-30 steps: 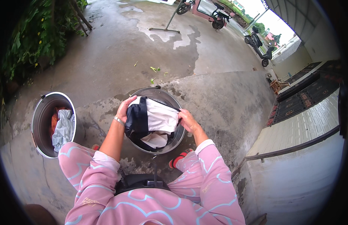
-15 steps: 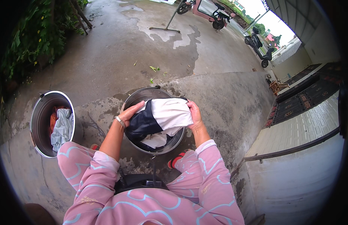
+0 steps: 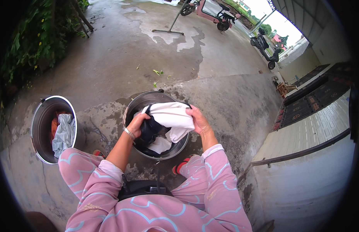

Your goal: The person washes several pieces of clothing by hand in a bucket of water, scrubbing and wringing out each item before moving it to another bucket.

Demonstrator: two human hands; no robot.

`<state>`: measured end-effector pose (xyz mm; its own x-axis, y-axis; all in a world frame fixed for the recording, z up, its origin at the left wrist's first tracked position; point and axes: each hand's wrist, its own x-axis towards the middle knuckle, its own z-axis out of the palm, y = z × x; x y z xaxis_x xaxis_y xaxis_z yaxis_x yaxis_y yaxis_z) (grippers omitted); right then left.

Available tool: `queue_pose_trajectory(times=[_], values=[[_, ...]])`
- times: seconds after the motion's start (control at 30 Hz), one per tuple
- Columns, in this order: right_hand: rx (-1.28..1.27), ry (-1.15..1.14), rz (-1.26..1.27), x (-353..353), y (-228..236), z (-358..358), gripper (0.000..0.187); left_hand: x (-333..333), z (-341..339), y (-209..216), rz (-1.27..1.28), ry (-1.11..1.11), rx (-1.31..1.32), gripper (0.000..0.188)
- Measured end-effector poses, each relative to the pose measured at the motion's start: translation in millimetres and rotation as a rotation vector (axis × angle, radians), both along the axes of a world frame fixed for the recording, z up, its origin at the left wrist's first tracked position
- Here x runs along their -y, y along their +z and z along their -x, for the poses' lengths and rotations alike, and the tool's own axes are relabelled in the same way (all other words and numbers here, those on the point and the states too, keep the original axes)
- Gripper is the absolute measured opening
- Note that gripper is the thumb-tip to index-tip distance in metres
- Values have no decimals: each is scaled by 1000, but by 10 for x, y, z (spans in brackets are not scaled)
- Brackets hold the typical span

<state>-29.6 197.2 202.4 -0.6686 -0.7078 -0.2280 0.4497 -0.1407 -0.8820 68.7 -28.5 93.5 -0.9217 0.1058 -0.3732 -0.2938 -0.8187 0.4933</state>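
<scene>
Between my hands, over a round metal tub (image 3: 140, 102), a white and dark navy garment (image 3: 167, 114) is stretched out. My left hand (image 3: 137, 124) is closed on its dark edge at the tub's left side. At the other end my right hand (image 3: 198, 120) grips the white cloth near a dark trim. The garment's lower part hangs into the tub, where more white cloth (image 3: 161, 145) and dark cloth lie; I cannot tell whether these are separate pieces.
To the left stands a metal bucket (image 3: 41, 129) holding a grey cloth (image 3: 62, 133) and an orange cloth (image 3: 54, 125). Leafy plants (image 3: 36, 38) grow at the far left. Farther off are a metal stand (image 3: 167, 31), a pink scooter (image 3: 206, 15) and a black scooter (image 3: 262, 46). A wall (image 3: 299, 181) runs along the right.
My left hand has gone from lying along the dark part to gripping its edge. The dark part has bunched and dropped lower, while the right hand has shifted slightly inward on the white cloth.
</scene>
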Motion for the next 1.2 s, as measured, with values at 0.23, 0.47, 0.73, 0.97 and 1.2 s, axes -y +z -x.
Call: queue_pose_trajectory(times=[0.23, 0.47, 0.73, 0.97, 1.2], values=[[-716, 245, -570, -99, -509, -13, 77, 67, -15, 314, -173, 147, -30, 24], [-418, 72, -803, -199, -1096, 321, 33, 4, 222, -159, 855, 239, -26, 48], [-822, -2, -1387, 379, -1908, -273, 40, -476, 195, -510, 1838, -503, 76, 62], [-658, -38, -1488, 344, -1935, -79, 36, -315, 405, -790, 1671, -456, 229, 47], [-250, -528, -444, 451, -1084, -101, 62, -217, 379, -587, -112, 26, 182, 36]])
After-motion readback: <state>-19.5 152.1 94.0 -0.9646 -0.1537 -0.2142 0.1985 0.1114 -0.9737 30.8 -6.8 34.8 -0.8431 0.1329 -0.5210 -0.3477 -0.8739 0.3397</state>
